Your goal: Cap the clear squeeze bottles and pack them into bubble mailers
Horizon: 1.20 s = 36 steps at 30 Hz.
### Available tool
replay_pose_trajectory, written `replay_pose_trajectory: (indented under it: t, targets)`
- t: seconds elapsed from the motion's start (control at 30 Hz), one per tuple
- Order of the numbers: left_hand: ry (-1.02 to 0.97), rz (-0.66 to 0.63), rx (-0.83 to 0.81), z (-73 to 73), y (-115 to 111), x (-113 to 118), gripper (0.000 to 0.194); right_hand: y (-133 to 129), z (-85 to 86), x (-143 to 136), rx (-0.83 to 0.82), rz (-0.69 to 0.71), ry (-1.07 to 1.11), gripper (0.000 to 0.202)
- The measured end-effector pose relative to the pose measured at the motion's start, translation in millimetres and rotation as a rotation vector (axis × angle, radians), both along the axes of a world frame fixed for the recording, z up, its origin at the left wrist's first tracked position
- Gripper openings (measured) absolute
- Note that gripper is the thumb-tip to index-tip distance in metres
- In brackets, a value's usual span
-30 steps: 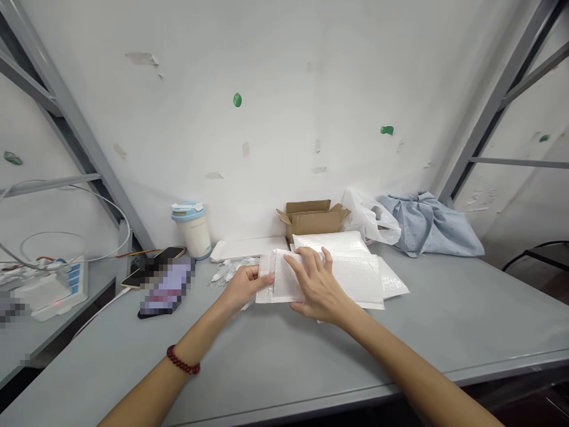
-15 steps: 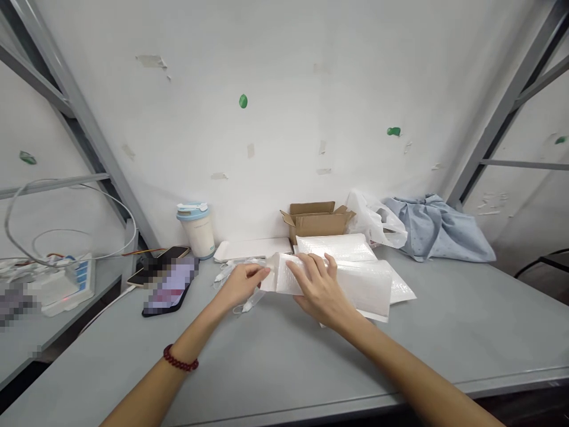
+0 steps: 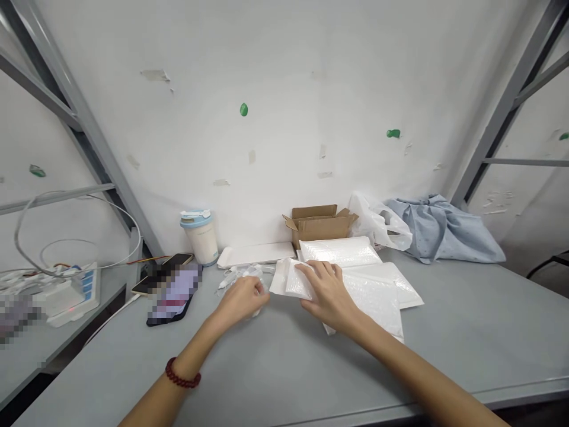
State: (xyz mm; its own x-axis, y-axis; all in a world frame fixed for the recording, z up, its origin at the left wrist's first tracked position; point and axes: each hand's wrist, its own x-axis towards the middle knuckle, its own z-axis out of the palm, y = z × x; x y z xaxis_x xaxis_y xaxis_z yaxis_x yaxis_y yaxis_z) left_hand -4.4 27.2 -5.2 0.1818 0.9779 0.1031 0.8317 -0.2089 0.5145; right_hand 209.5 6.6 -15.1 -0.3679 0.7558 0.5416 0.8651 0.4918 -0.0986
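Observation:
My right hand point(image 3: 326, 290) grips a white bubble mailer point(image 3: 373, 299) near its left end, fingers over the top and thumb at the near edge. Its flap point(image 3: 279, 277) sticks out to the left, open. Beside that flap, my left hand point(image 3: 243, 299) is closed with fingers curled, apart from the mailer. It rests over a small heap of clear and white pieces with thin white loops point(image 3: 231, 277); what its fingertips hold, if anything, is hidden. More bubble mailers point(image 3: 340, 251) lie under and behind the held one.
Behind stand an open cardboard box point(image 3: 317, 230), a white plastic bag point(image 3: 377, 222), blue cloth point(image 3: 448, 231) and a flat white box point(image 3: 255, 254). A lidded cup point(image 3: 201, 240) and two phones point(image 3: 175, 293) are at left. A power strip point(image 3: 75, 299) with cables sits further left.
My left hand has let go of the mailer's flap and moved slightly down onto the small pieces. The right hand keeps its grip, and the mailer's right end has dropped nearer me.

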Motion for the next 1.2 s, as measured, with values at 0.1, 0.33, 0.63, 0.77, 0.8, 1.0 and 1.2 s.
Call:
replay_pose_trajectory:
  t: [0.1, 0.33, 0.63, 0.77, 0.8, 1.0, 1.2]
  targets:
    - [-0.396, 0.127, 0.093, 13.6, 5.6, -7.1, 0.023, 0.7, -1.6, 0.1, -0.04, 0.012, 0.04, 0.054]
    - [-0.908, 0.07, -0.024, 21.0, -1.2, 1.7, 0.033, 3.4, -0.4, 1.5, -0.092, 0.017, 0.127, 0.054]
    - [-0.592, -0.06, 0.185, 1.6, -4.6, 15.4, 0.038, -0.6, 2.3, -1.0, -0.069, 0.069, 0.197, 0.057]
    - [-0.573, 0.084, 0.273, 0.7, -9.4, 21.6, 0.031, 2.5, -0.5, -1.2, -0.042, 0.105, 0.204, 0.056]
    - [-0.563, 0.091, 0.278, 0.4, -10.8, 23.5, 0.026, 3.5, -2.0, -1.3, -0.038, 0.114, 0.203, 0.056]
    - [-0.475, 0.092, 0.261, -4.1, -9.8, 25.9, 0.022, 4.6, -8.1, -2.1, -0.024, 0.157, 0.215, 0.048]
    - [-0.456, 0.042, 0.184, -5.1, -4.5, 20.0, 0.028, 0.9, -5.2, -4.1, 0.007, 0.182, 0.238, 0.047]
